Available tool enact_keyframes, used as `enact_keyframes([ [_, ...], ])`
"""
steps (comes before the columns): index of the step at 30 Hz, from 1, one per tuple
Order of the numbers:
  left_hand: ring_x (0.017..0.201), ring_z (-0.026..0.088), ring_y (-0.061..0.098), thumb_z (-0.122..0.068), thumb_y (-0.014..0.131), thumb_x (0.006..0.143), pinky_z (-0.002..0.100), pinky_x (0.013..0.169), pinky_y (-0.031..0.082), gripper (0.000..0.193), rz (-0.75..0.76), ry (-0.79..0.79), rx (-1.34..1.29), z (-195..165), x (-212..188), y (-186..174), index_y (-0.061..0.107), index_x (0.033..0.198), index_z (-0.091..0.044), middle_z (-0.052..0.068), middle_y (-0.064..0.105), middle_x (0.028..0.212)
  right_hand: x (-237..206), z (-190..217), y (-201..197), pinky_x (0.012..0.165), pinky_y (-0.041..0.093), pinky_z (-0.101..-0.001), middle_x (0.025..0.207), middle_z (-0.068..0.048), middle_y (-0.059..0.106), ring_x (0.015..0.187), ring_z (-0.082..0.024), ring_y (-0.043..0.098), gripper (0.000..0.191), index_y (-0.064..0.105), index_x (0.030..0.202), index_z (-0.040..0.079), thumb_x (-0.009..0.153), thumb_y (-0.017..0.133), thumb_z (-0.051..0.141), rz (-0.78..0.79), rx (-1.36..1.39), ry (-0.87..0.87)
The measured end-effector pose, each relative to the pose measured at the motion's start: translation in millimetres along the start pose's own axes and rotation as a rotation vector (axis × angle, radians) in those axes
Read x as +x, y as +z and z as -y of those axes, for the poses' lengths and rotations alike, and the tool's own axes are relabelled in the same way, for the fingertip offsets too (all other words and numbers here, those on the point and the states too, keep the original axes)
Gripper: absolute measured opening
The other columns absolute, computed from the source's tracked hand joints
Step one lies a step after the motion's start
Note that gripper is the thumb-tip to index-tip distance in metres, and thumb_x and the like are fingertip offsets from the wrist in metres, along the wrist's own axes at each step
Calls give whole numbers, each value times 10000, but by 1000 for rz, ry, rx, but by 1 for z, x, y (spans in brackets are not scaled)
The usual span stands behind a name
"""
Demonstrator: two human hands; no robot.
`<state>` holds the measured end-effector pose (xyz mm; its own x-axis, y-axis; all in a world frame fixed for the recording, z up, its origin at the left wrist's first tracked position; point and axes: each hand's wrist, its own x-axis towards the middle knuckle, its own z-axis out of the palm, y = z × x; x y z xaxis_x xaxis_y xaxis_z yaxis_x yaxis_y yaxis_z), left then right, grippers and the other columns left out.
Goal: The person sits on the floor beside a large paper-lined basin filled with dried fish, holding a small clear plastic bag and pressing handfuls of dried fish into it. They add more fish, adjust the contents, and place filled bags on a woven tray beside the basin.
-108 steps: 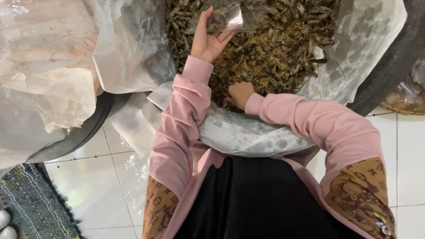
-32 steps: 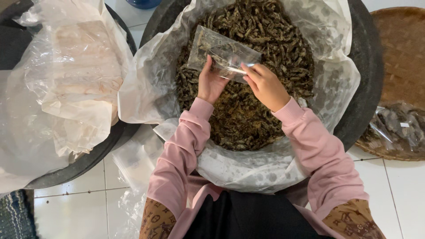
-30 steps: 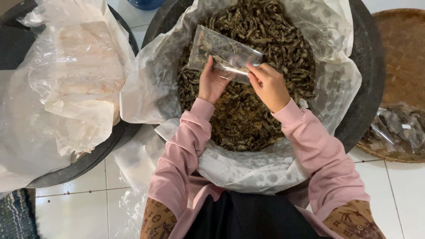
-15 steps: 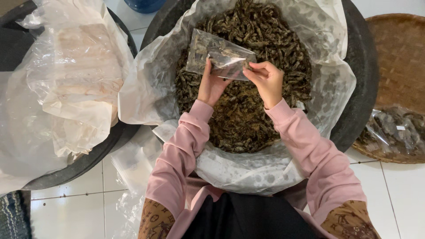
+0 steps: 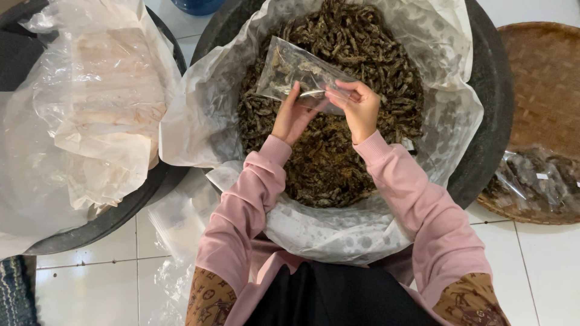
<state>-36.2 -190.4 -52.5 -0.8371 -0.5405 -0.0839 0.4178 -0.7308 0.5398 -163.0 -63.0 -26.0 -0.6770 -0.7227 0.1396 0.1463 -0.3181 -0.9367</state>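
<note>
Closest to the camera are the person's dark lap and two pink sleeves with brown patterned cuffs at the upper arms, reaching forward over a white tiled floor (image 5: pixel 90 271). A few empty clear bags (image 5: pixel 181 223) lie on the tiles just left of the left sleeve.

Beyond the lap sits a big dark basin (image 5: pixel 489 90) lined with crinkled clear plastic sheet (image 5: pixel 199 121) and heaped with dark brown dried bits (image 5: pixel 326 169) (small, shrivelled, possibly dried fish or insects; the view is too coarse to tell).

Above that heap both hands hold a small clear bag (image 5: pixel 290 69) partly filled with the same dried bits. The left hand (image 5: pixel 292 118) pinches the bag's near edge, thumb up against the plastic and fingers curled behind it. The right hand (image 5: pixel 359 108) meets it at the same edge, thumb and forefinger pressed together on the plastic, the other fingers folded. The bag tilts away from the hands toward the upper left, hanging over the heap without touching it.

To the left stands a second dark basin (image 5: pixel 121 211), filled with pale crumpled plastic sheeting (image 5: pixel 96 102). To the right, a round woven tray (image 5: pixel 544 72) carries several filled clear packets (image 5: pixel 531 181) at its near side. At the far top edge a blue container (image 5: pixel 196 5) shows only in part.
</note>
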Motion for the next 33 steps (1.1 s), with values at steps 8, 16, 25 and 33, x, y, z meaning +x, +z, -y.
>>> enact_keyframes([
  [8,1200,263,645,-415,650,1008,517,1134,496,408,-47,-86,43,0,7,-3,583,1226,-77,128,679,1239,23,14,-15,824,610,-294,1185,-91,768,1004,-194,775,325,756,1205,27,891,842,32,234,-666,-367],
  [16,1217,276,654,-444,634,1000,509,1140,521,465,-65,-175,48,27,19,-7,561,1253,-61,161,647,1279,22,18,-38,827,611,-375,1115,-118,755,989,-278,750,379,719,1238,48,878,839,41,251,-963,-727],
  [25,1284,296,625,-442,603,1062,526,1154,511,460,-13,-205,31,102,50,-64,546,1304,-55,178,617,1325,35,-50,-103,829,632,-340,1185,-146,718,917,-251,758,686,553,1500,61,854,717,-101,481,-990,-591],
  [33,1301,343,608,-449,590,1042,530,1142,513,540,-38,-307,-37,154,86,-99,496,1406,-61,160,593,1392,44,-122,-145,799,603,-366,1075,-130,744,952,-288,747,342,680,1274,-2,945,767,31,252,-1057,-663],
])
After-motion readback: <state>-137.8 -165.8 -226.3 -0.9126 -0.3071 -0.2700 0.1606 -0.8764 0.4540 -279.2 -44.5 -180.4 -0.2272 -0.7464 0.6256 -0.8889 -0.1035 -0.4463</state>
